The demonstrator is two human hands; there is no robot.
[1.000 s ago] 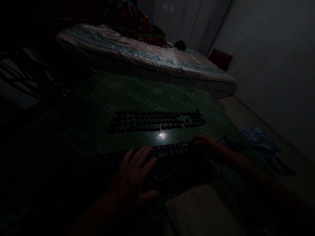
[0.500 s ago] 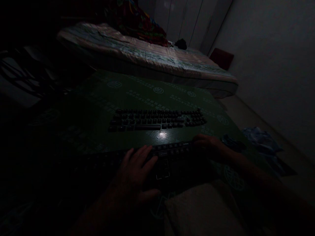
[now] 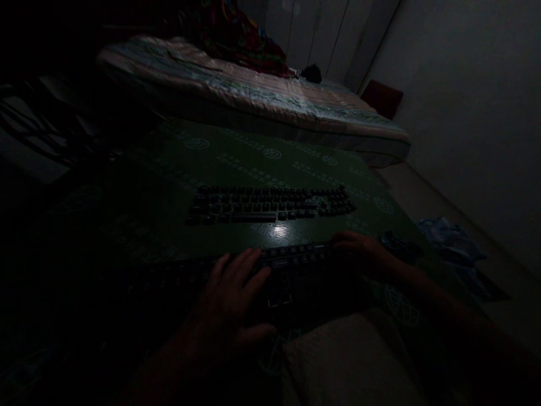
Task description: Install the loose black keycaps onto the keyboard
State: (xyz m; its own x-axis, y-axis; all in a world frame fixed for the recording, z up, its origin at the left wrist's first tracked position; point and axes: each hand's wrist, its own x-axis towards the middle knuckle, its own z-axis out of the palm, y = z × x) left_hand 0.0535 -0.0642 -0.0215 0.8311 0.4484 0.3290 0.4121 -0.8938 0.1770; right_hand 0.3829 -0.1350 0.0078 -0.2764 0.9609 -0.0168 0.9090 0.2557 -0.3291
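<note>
The room is very dim. My left hand (image 3: 230, 293) lies flat, fingers stretched out, on the left half of a dark keyboard (image 3: 296, 259) at the near edge of a green printed mat (image 3: 236, 163). My right hand (image 3: 359, 252) rests at the keyboard's right end with its fingers curled together over the far corner. Beyond it on the mat lies a second set of dark keys (image 3: 270, 204), laid out in keyboard rows, with neither hand touching it. A small bright glare sits between the two.
A low mattress (image 3: 253, 96) with a red patterned cloth (image 3: 240, 39) runs behind the mat. A red cushion (image 3: 382, 98) leans by the wall. Crumpled blue cloth (image 3: 448, 239) lies on the floor to the right. A pale fabric surface (image 3: 338, 361) is close below me.
Both hands stay where they were on the near keyboard. The view has tilted very slightly; nothing on the mat has moved.
</note>
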